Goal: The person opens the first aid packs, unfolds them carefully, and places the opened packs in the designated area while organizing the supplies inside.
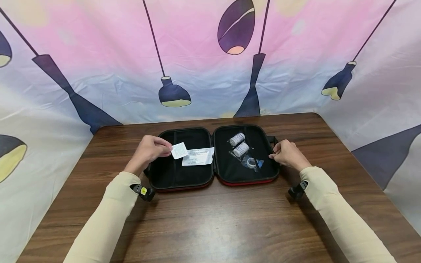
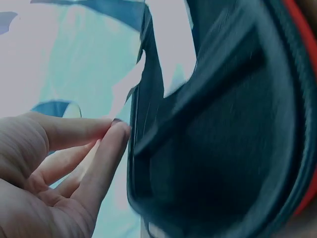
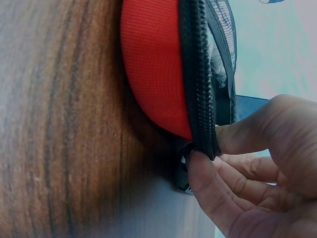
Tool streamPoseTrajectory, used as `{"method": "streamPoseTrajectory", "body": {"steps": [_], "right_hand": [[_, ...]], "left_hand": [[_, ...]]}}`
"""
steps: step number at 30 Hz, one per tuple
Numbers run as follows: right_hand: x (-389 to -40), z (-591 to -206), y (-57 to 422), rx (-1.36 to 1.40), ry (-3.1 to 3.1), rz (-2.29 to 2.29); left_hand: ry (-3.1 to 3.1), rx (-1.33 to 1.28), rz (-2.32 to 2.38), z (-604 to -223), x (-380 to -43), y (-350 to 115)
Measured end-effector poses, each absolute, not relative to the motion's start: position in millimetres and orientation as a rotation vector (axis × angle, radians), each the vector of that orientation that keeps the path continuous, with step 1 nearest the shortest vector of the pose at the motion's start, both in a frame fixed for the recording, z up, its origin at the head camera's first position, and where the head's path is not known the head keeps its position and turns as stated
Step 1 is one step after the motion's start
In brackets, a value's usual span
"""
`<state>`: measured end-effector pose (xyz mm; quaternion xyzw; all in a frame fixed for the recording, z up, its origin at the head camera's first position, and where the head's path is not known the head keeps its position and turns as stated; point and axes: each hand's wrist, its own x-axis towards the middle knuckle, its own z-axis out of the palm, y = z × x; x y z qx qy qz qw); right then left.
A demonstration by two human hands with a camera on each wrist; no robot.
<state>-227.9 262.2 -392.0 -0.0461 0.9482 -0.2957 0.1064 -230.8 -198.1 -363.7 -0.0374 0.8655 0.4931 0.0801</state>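
Note:
A zippered case, black inside with a red shell, lies unfolded on the table. Above its left half, my left hand pinches a small white packet between thumb and finger. Under that packet lies a larger white printed sheet, reaching to the hinge. My right hand grips the right half's zippered edge between thumb and fingers. Inside that half are two white bottles, one behind the other, and a clear plastic bag with a white ring-shaped item.
The brown wooden table extends in front of the case and to both sides. A patterned cloth hangs behind the table's far edge. At the case's right side a black strap handle sticks out.

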Motion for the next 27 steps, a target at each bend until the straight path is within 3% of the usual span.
{"method": "streamPoseTrajectory", "body": {"steps": [10,27], "right_hand": [[-227,-391,261,-0.124,2.789,-0.878],[-229,-397,263,-0.134,2.804,-0.903]], "left_hand": [[2.720,-0.213,1.509,-363,-240,-224],[2.981,-0.194,1.032,-370,-258,-220]]}}
